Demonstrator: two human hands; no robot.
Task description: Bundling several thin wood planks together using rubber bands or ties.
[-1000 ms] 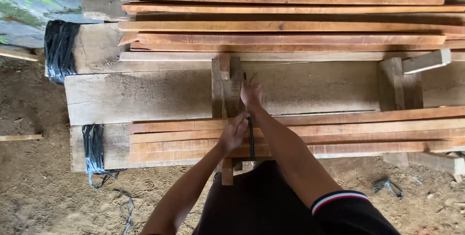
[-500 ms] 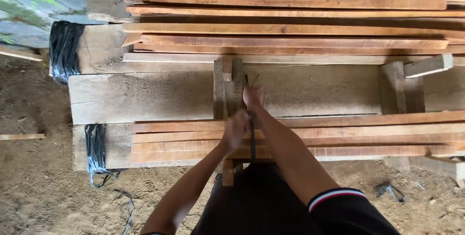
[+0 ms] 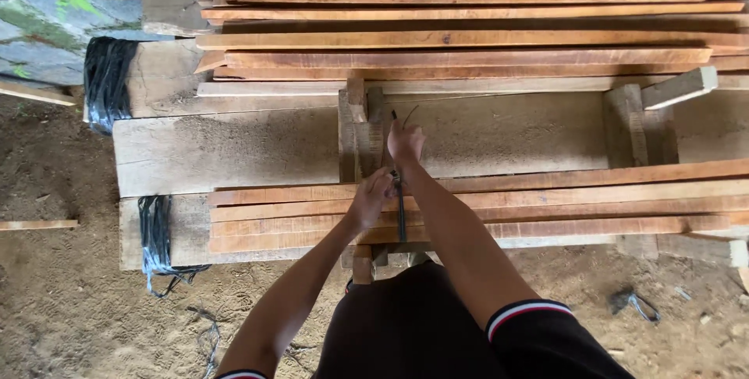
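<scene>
A dark strap (image 3: 401,211) runs over a low stack of reddish wooden slats (image 3: 562,207) in front of me. My right hand (image 3: 406,143) is closed around the strap's upper end, above the slats, next to a short upright wooden block (image 3: 360,141). Just below and to the left, my left hand (image 3: 371,198) pinches the same strap where it meets the top slat. Both arms reach forward from dark sleeves with striped cuffs.
A wide grey plank (image 3: 234,149) lies behind the slats, with a taller pile of long boards (image 3: 468,35) beyond. Black strapping bundles hang at the left (image 3: 105,82) and lower left (image 3: 156,238). A second wooden upright (image 3: 630,125) stands at the right. Bare dirt ground (image 3: 70,309) surrounds everything.
The view shifted slightly. Both hands stay on the strap at the same spot, the right one a little higher above the slats.
</scene>
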